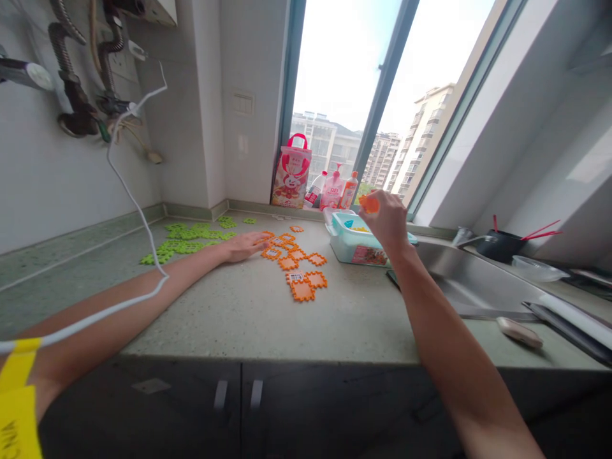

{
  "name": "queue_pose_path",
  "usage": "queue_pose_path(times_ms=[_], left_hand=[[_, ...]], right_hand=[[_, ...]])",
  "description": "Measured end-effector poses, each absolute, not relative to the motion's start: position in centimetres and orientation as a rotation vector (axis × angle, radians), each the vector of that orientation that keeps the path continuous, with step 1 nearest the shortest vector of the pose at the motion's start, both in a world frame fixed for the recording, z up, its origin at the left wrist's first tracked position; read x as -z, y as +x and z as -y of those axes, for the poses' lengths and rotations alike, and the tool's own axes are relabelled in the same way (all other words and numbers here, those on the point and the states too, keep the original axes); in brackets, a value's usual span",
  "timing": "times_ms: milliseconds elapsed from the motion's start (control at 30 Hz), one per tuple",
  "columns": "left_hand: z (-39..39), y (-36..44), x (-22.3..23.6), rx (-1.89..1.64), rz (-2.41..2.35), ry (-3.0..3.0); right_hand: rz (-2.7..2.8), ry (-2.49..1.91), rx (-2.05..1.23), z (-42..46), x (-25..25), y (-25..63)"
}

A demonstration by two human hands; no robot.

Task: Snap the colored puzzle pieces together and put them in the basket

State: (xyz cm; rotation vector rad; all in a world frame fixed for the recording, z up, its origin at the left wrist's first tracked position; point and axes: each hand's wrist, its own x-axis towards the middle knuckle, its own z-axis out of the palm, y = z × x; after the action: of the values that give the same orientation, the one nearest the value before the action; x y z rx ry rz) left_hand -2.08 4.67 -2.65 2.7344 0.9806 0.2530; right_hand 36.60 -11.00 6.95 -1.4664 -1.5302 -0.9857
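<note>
My right hand [388, 220] is raised over a light-blue plastic box [351, 245], its fingers closed on an orange puzzle tile [368, 203]. Some yellow and blue pieces show inside the box. My left hand [247, 246] lies flat on the counter with its fingers stretched toward the orange tiles, fingertips at the pile's left edge. Several square orange tiles [303, 291] with toothed edges are spread over the middle of the counter; a few carry white printed patches. Left of that pile, behind my left forearm, lie several green toothed pieces [182, 247].
A steel sink [449, 280] lies right of the box, with a pale oval object [519, 332] near its front edge. Along the windowsill stand a pink bag [291, 175] and several bottles [331, 190]. A white cable [138, 204] hangs across my left arm.
</note>
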Motion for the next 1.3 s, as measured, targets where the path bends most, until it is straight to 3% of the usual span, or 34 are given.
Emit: queue_pose_path(times_ms=[267, 500, 667, 833, 1067, 1300], left_hand=[[-5.9, -2.1, 3.7, -0.331, -0.976, 2.743], [-5.2, -2.0, 3.3, -0.343, -0.953, 2.768], [-5.3, -2.0, 3.3, -0.344, -0.883, 2.845], [-5.7, -2.1, 3.6, -0.352, -0.898, 2.822], [-5.6, -2.1, 3.8, -0.39, -0.889, 2.814], [-4.4, -2.4, 3.1, -0.36, -0.839, 2.847]], right_hand=[[1.321, -1.669, 1.029, 12.5, -6.6, 41.9], [1.522, -1.58, 1.088, 11.8, -6.8, 36.9], [2.0, -1.343, 0.88, 10.5, -3.9, 30.0], [2.319, -1.608, 0.54, 10.0, -1.0, 26.9], [2.339, -2.049, 0.33, 9.6, -0.4, 27.8], [2.216, -1.716, 0.348, 10.0, -1.0, 27.1]])
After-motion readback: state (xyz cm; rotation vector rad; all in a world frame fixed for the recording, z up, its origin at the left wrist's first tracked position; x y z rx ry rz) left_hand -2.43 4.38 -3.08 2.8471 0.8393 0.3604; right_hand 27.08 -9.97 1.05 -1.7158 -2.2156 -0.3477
